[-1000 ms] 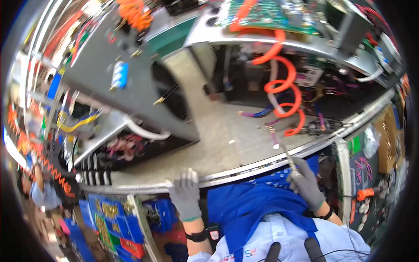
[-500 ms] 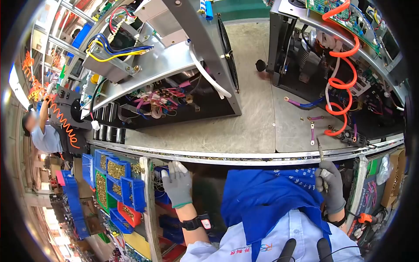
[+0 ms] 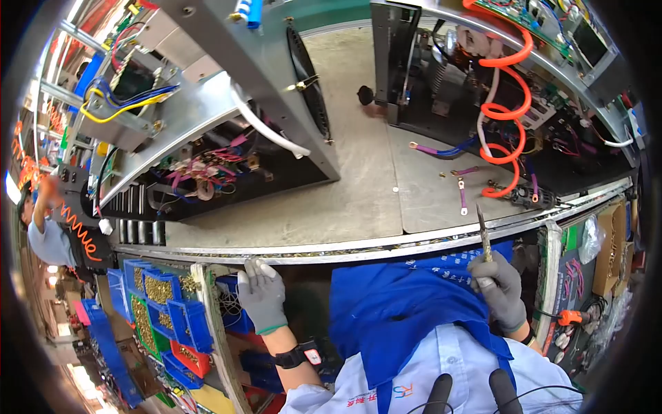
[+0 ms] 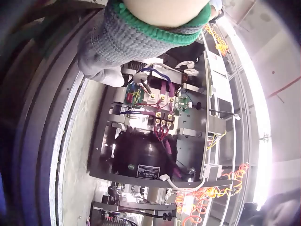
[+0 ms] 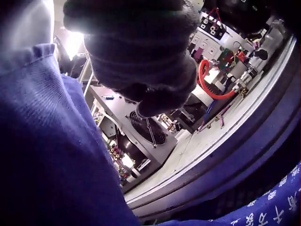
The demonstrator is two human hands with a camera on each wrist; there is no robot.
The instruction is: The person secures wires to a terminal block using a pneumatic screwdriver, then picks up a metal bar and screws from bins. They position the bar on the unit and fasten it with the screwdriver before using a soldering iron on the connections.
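In the head view, my gloved right hand [image 3: 500, 290] grips a slim pointed metal tool [image 3: 485, 231], its tip up over the bench's front edge. Just beyond that tip, a short purple cable with ring lugs [image 3: 463, 199] lies on the metal bench top [image 3: 345, 221]. My gloved left hand [image 3: 262, 297] has its fingers extended, fingertips right at the bench's edge rail [image 3: 303, 258]. It holds nothing. The right wrist view shows the dark curled glove [image 5: 141, 61] from close up, with the tool hidden.
A large grey metal cabinet with wiring [image 3: 248, 83] stands at left, another open unit [image 3: 441, 103] at right. A coiled orange hose [image 3: 517, 110] hangs before it. Blue bins of brass hardware [image 3: 158, 290] sit lower left. A person [image 3: 48, 228] works at far left.
My left hand has drawn back from on top of the edge rail to just in front of it. The right hand keeps its grip on the tool. The head view has shifted.
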